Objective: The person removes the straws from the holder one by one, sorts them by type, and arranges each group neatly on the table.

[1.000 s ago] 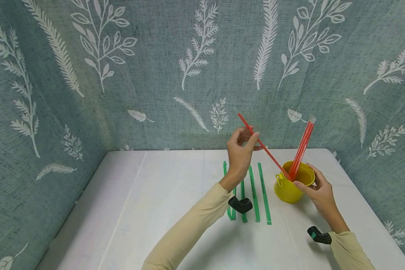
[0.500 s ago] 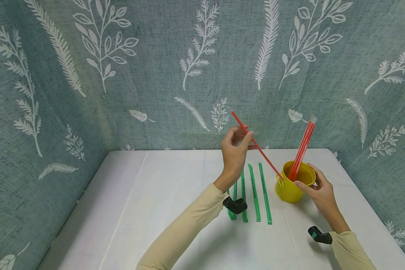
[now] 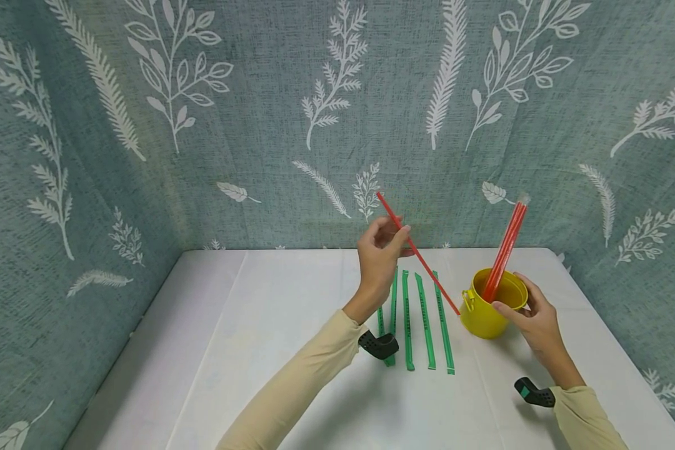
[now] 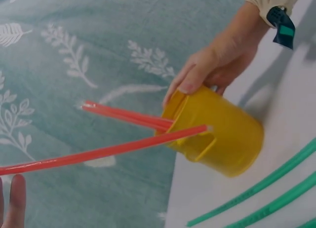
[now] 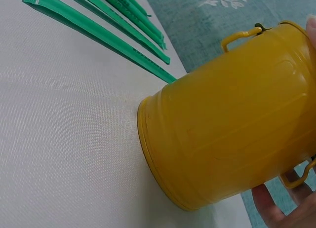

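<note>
My left hand (image 3: 378,259) pinches a thin red straw (image 3: 430,272) between thumb and fingers, near its upper half. The straw slants down to the right, its lower end overlapping the left side of a small yellow bucket (image 3: 478,322) in the head view. In the left wrist view that straw (image 4: 111,150) passes in front of the bucket (image 4: 224,132). More red straws (image 3: 506,244), bunched together in clear wrapping, lean inside the bucket. With thumb and fingers my right hand (image 3: 533,319) grips the bucket's right rim. The bucket (image 5: 229,119) has small side handles.
Several green paper-wrapped straws (image 3: 425,325) lie side by side on the white table (image 3: 270,325), left of the bucket. Behind the table hangs a grey-green leaf-patterned cloth (image 3: 259,125). Black wrist devices (image 3: 533,392) sit on both sleeves.
My left hand has drawn the red straw leftward, so its lower end has come out of the bucket's mouth to its outer left side. The right hand stays on the bucket.
</note>
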{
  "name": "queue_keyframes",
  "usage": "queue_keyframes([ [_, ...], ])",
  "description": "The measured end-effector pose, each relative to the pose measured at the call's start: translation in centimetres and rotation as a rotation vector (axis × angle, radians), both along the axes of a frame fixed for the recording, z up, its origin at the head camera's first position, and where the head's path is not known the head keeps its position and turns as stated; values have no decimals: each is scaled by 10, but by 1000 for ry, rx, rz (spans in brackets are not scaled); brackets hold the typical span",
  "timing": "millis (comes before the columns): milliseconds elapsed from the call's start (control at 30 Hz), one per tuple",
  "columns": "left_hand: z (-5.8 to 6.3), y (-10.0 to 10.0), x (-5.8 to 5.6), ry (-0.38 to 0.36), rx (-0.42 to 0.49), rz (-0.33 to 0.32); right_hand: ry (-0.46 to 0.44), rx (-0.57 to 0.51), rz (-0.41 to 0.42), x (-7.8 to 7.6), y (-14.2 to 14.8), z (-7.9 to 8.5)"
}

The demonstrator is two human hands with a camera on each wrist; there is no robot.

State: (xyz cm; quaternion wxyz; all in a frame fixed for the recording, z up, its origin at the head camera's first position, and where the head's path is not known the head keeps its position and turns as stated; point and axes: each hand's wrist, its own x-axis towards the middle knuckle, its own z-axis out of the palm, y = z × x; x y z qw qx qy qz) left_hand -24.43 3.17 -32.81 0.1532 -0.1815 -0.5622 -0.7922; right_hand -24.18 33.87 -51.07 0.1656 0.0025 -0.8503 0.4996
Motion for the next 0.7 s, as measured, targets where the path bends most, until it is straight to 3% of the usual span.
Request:
queue_keyframes([
  [267, -27, -7, -14, -85, 40, -12, 5, -5, 7, 0, 1, 1],
  [700, -44, -25, -17, -230, 56, -9, 8, -7, 4, 0, 0, 1],
])
